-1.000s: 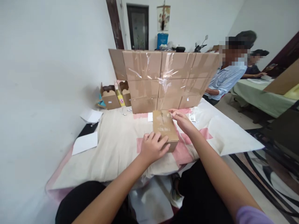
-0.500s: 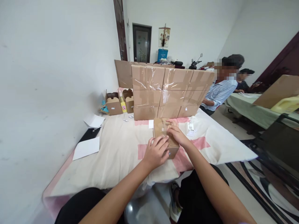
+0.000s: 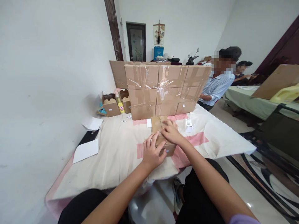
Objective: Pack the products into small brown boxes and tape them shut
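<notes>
A small closed cardboard box (image 3: 156, 123) sits on the cloth-covered table in front of me. My left hand (image 3: 153, 151) grips its near left corner, fingers spread over the top edge and thumb towards the front face. My right hand (image 3: 171, 131) rests on the top with its fingers bent and pressed together. Something clear and shiny, like tape, shows by the fingertips of both hands. Whatever the right fingertips pinch, if anything, is hidden. A small white label is on the box's front face.
Behind the box stands a wall of stacked, taped cartons (image 3: 143, 96). A white tape-like item (image 3: 188, 125) lies to the right. Two open boxes (image 3: 111, 107) with a yellow bottle (image 3: 120, 105) between them stand back left, near white papers (image 3: 86, 151). A co-worker (image 3: 219, 84) is beyond the cartons.
My right hand has shifted slightly left across the box top, closer to my left hand. My left fingers have spread wider. The whole view has turned a little.
</notes>
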`<action>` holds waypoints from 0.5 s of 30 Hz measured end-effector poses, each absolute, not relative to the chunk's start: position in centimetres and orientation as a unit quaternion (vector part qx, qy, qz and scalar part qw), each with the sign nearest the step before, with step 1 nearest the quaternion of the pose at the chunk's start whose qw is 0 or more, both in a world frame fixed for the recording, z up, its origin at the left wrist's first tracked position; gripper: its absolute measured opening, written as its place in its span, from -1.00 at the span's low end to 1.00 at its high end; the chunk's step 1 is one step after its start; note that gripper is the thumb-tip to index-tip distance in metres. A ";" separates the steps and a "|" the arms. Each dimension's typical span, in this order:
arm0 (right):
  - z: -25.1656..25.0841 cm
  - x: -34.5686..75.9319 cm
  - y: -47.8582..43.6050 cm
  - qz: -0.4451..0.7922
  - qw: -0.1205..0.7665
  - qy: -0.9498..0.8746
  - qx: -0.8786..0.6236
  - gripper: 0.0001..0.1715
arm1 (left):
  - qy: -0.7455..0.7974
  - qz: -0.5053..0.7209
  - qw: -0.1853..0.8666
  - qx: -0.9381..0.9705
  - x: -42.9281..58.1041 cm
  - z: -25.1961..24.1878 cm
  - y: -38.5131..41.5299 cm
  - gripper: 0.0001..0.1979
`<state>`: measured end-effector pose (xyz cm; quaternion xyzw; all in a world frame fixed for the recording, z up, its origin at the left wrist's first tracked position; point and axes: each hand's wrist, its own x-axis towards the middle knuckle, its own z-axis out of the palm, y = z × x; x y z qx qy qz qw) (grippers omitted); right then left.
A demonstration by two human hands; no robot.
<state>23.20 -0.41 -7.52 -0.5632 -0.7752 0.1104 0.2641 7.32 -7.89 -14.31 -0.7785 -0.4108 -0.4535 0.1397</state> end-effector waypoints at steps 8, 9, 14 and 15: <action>-7.1 22.5 -0.6 0.117 0.279 -0.727 -0.616 -0.53 | -0.417 -0.442 0.147 -0.781 7.3 -14.6 -7.9 -0.62; -7.1 22.5 -0.6 0.119 0.282 -0.722 -0.620 -0.53 | -0.415 -0.441 0.145 -0.782 7.3 -14.6 -7.8 -0.62; -7.0 22.6 -0.5 0.113 0.296 -0.708 -0.631 -0.53 | -0.401 -0.439 0.134 -0.793 7.1 -14.4 -7.7 -0.61; -7.2 22.6 -0.5 0.105 0.309 -0.704 -0.630 -0.54 | -0.401 -0.438 0.134 -0.793 7.1 -14.3 -7.7 -0.62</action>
